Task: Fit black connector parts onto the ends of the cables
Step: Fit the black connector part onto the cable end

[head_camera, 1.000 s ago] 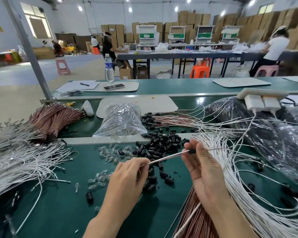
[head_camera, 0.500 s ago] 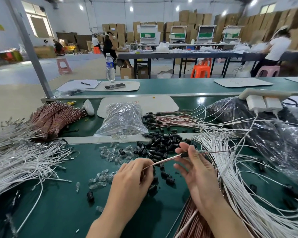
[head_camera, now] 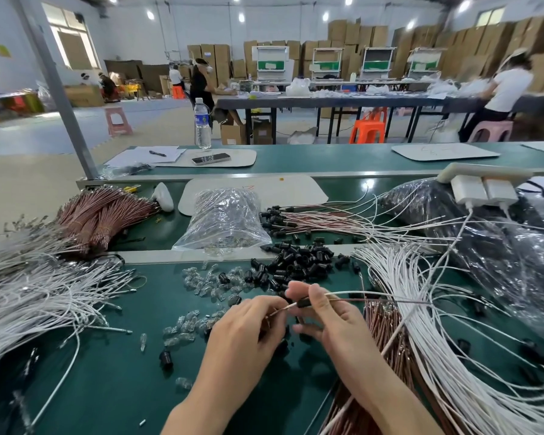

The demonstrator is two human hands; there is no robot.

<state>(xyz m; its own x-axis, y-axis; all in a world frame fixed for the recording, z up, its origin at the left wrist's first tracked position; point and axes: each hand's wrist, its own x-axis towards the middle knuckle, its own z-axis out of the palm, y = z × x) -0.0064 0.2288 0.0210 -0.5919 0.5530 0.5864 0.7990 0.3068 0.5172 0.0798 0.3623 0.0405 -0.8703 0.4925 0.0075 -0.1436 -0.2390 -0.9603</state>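
My left hand (head_camera: 252,328) pinches the ends of a thin white and brown cable pair (head_camera: 349,295) over the green table. My right hand (head_camera: 327,312) pinches a small black connector part (head_camera: 303,302) that sits on that cable pair, between thumb and forefinger. The cables run off to the right into the heap. A pile of loose black connector parts (head_camera: 296,262) lies just beyond my hands. Finished cables with black ends (head_camera: 296,219) lie further back.
White cables (head_camera: 421,309) and brown cables (head_camera: 387,328) spread on the right, more white cables (head_camera: 35,296) on the left. Clear glass bulbs (head_camera: 201,284) are scattered ahead. A clear bag (head_camera: 223,218), brown bundles (head_camera: 104,211) and dark plastic bags (head_camera: 500,246) sit behind.
Both hands have drawn closer together and slightly nearer to me. The black connector part has slid along the cable pair toward my left hand.
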